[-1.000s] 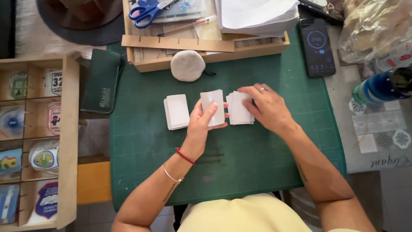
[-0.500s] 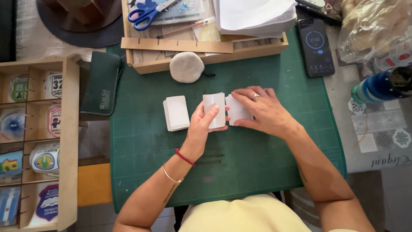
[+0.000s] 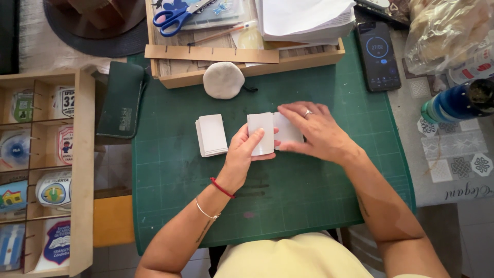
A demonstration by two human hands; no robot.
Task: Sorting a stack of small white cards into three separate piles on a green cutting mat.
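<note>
Green cutting mat (image 3: 309, 206) covers the tabletop. Mid-mat, the left hand (image 3: 246, 154) pinches one white card (image 3: 261, 133) upright, long axis running away from the person. The right hand (image 3: 314, 131) presses flat on the adjoining card (image 3: 287, 128), fingers extended. Another stack (image 3: 212, 135) lies just left.

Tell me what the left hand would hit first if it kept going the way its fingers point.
Probably the wooden tray: the left hand, holding a white card, points up the green mat.
</note>
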